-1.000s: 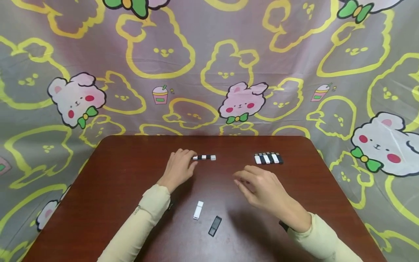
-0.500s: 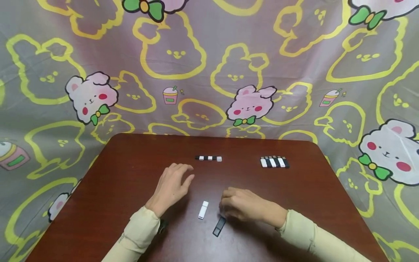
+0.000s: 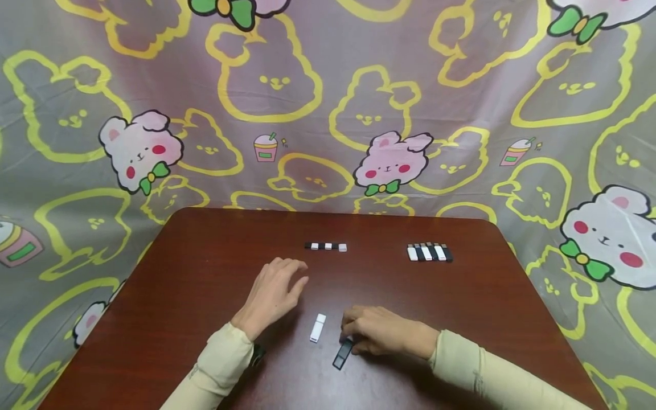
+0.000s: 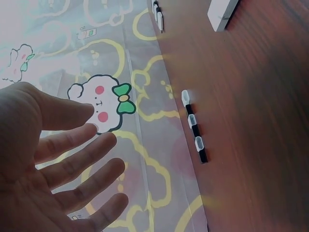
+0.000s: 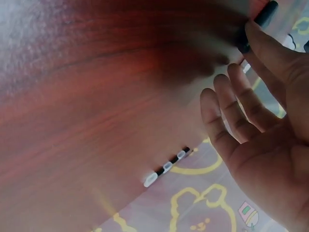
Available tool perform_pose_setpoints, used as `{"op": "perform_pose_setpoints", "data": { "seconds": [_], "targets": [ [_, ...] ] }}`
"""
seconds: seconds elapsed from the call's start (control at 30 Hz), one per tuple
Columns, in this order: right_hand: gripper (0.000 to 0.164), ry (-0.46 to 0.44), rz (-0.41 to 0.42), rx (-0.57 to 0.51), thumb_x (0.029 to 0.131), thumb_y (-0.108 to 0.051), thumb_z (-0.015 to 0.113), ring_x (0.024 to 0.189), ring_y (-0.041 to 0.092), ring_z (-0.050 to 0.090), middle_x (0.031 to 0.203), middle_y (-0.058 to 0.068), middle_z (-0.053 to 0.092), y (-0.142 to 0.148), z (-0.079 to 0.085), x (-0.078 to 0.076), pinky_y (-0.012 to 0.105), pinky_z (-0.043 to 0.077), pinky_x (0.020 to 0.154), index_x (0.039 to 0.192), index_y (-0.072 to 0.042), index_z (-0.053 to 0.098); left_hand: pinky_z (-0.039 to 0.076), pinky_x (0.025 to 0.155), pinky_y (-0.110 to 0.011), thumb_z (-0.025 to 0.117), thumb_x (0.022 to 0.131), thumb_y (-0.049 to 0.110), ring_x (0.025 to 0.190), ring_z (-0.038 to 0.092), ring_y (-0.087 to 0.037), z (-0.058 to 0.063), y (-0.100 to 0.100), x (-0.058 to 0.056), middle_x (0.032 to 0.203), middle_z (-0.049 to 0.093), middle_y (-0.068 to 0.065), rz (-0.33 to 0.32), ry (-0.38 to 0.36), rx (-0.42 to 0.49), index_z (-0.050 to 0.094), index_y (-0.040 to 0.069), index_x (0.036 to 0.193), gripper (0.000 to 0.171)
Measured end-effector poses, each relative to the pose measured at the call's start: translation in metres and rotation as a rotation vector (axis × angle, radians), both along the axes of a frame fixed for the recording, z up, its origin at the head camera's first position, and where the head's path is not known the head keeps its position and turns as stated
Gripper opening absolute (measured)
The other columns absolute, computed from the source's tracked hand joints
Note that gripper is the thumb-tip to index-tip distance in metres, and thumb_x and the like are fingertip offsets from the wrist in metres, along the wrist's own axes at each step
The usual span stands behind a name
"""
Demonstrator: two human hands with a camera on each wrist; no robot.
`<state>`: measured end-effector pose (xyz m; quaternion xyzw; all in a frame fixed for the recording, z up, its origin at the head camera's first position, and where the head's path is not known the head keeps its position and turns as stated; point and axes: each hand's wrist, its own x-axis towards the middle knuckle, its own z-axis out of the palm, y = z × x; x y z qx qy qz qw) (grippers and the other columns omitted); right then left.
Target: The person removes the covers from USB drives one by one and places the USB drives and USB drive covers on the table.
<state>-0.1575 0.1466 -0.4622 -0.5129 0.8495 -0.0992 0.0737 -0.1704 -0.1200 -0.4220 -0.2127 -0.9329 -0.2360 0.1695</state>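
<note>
A black USB stick (image 3: 341, 357) lies slanted on the table, and my right hand (image 3: 385, 331) pinches its far end between thumb and index finger. The right wrist view shows the thumb against the black stick (image 5: 267, 13), the other fingers spread loosely. Left of it lies a capped white USB stick (image 3: 317, 328), not touched by either hand. My left hand (image 3: 270, 297) hovers over the table with loosely bent fingers and holds nothing. In the left wrist view its palm and spread fingers (image 4: 91, 157) show.
At the back middle is a line of small black and white caps (image 3: 328, 246). Several uncapped black and white USB sticks (image 3: 427, 253) lie side by side at the back right. A patterned curtain (image 3: 318, 114) hangs behind the brown table (image 3: 220, 239).
My right hand has come down and left from above the table to the black USB stick and now pinches it. My left hand has drawn back from the line of caps.
</note>
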Motion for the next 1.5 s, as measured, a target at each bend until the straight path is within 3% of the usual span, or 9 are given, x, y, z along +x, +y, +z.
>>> {"op": "perform_pose_setpoints", "data": {
  "seconds": [0.3, 0.43, 0.7, 0.87, 1.0, 1.13, 1.33, 1.5],
  "targets": [
    [0.015, 0.043, 0.041, -0.026, 0.086, -0.023, 0.079, 0.086, 0.000, 0.054, 0.094, -0.010, 0.061, 0.002, -0.005, 0.001, 0.013, 0.049, 0.072, 0.098, -0.020, 0.070, 0.053, 0.086, -0.043, 0.074, 0.092, 0.017, 0.097, 0.066, -0.023, 0.000, 0.004, -0.002, 0.104, 0.076, -0.003, -0.013, -0.006, -0.015, 0.073, 0.011, 0.111, 0.019],
    [0.014, 0.038, -0.004, -0.058, 0.088, -0.023, 0.077, 0.084, -0.001, 0.054, 0.094, -0.009, 0.061, 0.006, -0.001, -0.001, 0.013, 0.049, 0.072, 0.099, -0.019, 0.070, 0.053, 0.085, -0.042, 0.074, 0.092, 0.017, 0.094, 0.066, -0.023, 0.000, 0.007, -0.003, 0.102, 0.076, -0.003, -0.028, 0.011, -0.012, 0.074, 0.010, 0.109, 0.019],
    [0.018, 0.162, -0.156, -0.216, 0.087, -0.018, 0.081, 0.081, 0.002, 0.051, 0.093, -0.006, 0.059, 0.020, 0.037, -0.024, 0.017, 0.051, 0.070, 0.101, -0.015, 0.069, 0.054, 0.081, -0.039, 0.075, 0.091, 0.019, 0.090, 0.067, -0.021, 0.012, 0.027, -0.011, 0.101, 0.077, -0.002, -0.093, 0.075, 0.016, 0.075, 0.010, 0.108, 0.019],
    [0.024, 0.298, -0.212, -0.350, 0.083, -0.015, 0.084, 0.087, 0.007, 0.056, 0.097, -0.002, 0.062, 0.027, 0.068, -0.030, 0.024, 0.055, 0.075, 0.103, -0.011, 0.069, 0.054, 0.080, -0.036, 0.068, 0.097, 0.021, 0.089, 0.068, -0.016, 0.025, 0.043, -0.012, 0.099, 0.077, 0.001, -0.180, 0.043, 0.101, 0.075, 0.012, 0.108, 0.016],
    [0.031, 0.405, -0.241, -0.448, 0.079, -0.011, 0.087, 0.091, 0.014, 0.060, 0.099, 0.002, 0.064, 0.032, 0.085, -0.030, 0.031, 0.057, 0.077, 0.103, -0.007, 0.068, 0.050, 0.068, -0.025, 0.063, 0.101, 0.023, 0.074, 0.061, -0.008, 0.033, 0.054, -0.012, 0.088, 0.073, 0.004, -0.282, -0.013, 0.215, 0.074, 0.012, 0.108, 0.017],
    [0.036, 0.423, -0.269, -0.465, 0.076, -0.009, 0.089, 0.093, 0.015, 0.059, 0.100, 0.003, 0.063, 0.036, 0.093, -0.030, 0.032, 0.058, 0.077, 0.105, -0.006, 0.067, 0.050, 0.062, -0.021, 0.067, 0.099, 0.025, 0.068, 0.059, -0.003, 0.037, 0.062, -0.012, 0.085, 0.073, 0.005, -0.351, -0.056, 0.303, 0.073, 0.012, 0.108, 0.017],
    [0.036, 0.424, -0.270, -0.456, 0.077, -0.008, 0.088, 0.093, 0.014, 0.058, 0.101, 0.003, 0.062, 0.038, 0.093, -0.028, 0.031, 0.058, 0.077, 0.106, -0.007, 0.067, 0.056, 0.071, -0.022, 0.070, 0.096, 0.019, 0.077, 0.068, -0.005, 0.037, 0.068, -0.013, 0.091, 0.077, 0.001, -0.378, -0.092, 0.344, 0.072, 0.010, 0.108, 0.016],
    [0.034, 0.442, -0.254, -0.467, 0.077, -0.007, 0.087, 0.092, 0.014, 0.059, 0.101, 0.001, 0.064, 0.036, 0.092, -0.026, 0.031, 0.058, 0.076, 0.106, -0.008, 0.068, 0.053, 0.070, -0.019, 0.069, 0.097, 0.015, 0.076, 0.066, -0.006, 0.037, 0.070, -0.012, 0.090, 0.076, 0.001, -0.385, -0.050, 0.335, 0.071, 0.010, 0.106, 0.011]
  ]
}}
